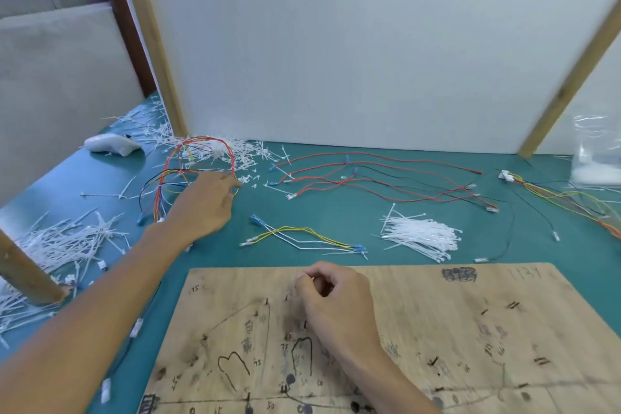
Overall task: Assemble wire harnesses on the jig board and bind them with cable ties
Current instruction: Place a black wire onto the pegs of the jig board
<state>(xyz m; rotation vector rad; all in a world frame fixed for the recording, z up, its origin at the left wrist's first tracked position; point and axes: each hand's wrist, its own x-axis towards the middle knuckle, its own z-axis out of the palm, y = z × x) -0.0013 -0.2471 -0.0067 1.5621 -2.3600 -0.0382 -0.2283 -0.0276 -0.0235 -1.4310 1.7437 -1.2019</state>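
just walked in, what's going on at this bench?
A person is building wire harnesses. The left hand is stretched across the table, fingers out, touching a looped harness at the back left. The right hand rests curled on the jig board, with nothing visible in it. No wires show on the board. Loose wires and a bunch of cable ties lie behind it.

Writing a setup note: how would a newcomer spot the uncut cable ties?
Start at the wooden jig board on the green mat. Just beyond its far edge, right of centre, lies a bundle of white cable ties. Unlike the scattered tie offcuts at left, these lie parallel in one tidy stack.
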